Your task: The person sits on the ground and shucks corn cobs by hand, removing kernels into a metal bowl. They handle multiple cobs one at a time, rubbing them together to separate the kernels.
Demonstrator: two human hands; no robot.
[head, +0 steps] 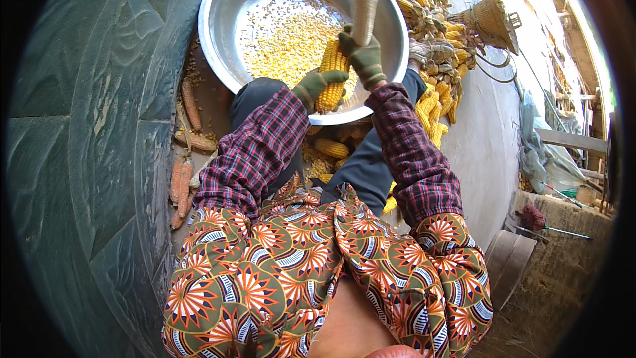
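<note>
A large round metal basin (218, 44) with loose yellow maize kernels (283, 42) on its bottom stands before me. Above its near rim my left hand (316, 87), in a green glove, grips an ear of yellow maize (333, 72) from below, its lower end towards me. My right hand (364, 54), gloved as well, is closed round a pale, motion-blurred object (364, 10) that looks like a bare corncob, held upright against the upper part of the ear. Where exactly the two touch is hidden by my right fingers.
Stripped cobs (184, 179) and scattered kernels lie at the left, beside a dark green sheeted surface (89, 134). Yellow ears, some in husks (430, 104), are heaped right of the basin. More ears (332, 148) lie between my legs. A woven basket (487, 20) is at the upper right.
</note>
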